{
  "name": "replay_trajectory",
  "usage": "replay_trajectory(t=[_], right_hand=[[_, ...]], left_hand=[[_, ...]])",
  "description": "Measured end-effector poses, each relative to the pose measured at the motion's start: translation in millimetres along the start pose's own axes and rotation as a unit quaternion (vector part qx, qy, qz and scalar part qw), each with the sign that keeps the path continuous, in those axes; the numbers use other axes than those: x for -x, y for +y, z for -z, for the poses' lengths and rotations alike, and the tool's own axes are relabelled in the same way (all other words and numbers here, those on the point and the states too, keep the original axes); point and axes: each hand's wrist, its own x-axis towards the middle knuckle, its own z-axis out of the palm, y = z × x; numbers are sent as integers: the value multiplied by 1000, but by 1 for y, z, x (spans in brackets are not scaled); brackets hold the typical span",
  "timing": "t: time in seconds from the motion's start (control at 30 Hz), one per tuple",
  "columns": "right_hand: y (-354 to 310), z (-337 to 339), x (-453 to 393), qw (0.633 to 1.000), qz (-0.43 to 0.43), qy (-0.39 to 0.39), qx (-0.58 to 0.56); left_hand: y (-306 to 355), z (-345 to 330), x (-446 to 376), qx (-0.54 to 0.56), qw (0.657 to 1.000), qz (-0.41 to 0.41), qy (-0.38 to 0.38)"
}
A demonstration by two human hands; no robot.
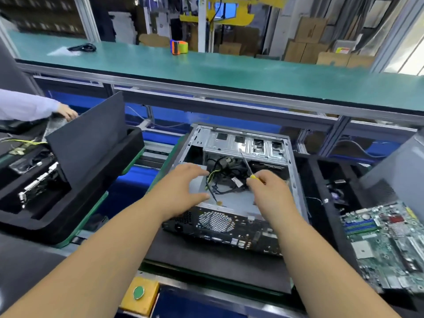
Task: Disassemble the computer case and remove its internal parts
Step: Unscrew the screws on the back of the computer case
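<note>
The open computer case lay on its side on a dark mat in the middle of the counter, its black rear panel with the round fan grille toward the near edge and its bare metal drive bays at the far end. A tangle of black and yellow cables sat inside. The left hand hovered over the case's left interior with fingers spread and relaxed, holding nothing. The right hand gripped a yellow-handled screwdriver, whose shaft reached toward the far drive bays.

To the right, a green motherboard lay flat in a black tray. To the left, a black foam-lined tray held other removed parts, with a dark panel leaning upright in it. At the far left, another person's hand in a pale sleeve rested near more parts. Beyond, a green-topped shelf carried an orange-and-green roll.
</note>
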Motion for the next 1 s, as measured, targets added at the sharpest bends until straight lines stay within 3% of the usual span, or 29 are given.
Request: replay_trajectory(t=[0.2,0.33,0.63,0.9,1.0], right_hand=[[43,69,-30,995,-51,76,-43],[84,100,-42,989,-79,109,53],[170,92,-65,966,-185,-50,175],[193,60,-78,920,-244,-188,241],[200,55,-78,916,-234,-201,256]], left_hand=[[48,-25,-34,25,999,-47,-10],[68,-47,-51,26,997,-63,-30],[90,-88,-78,26,998,-29,-56],[94,-101,-83,8,996,33,-77],[95,-101,-81,1,996,50,-74]])
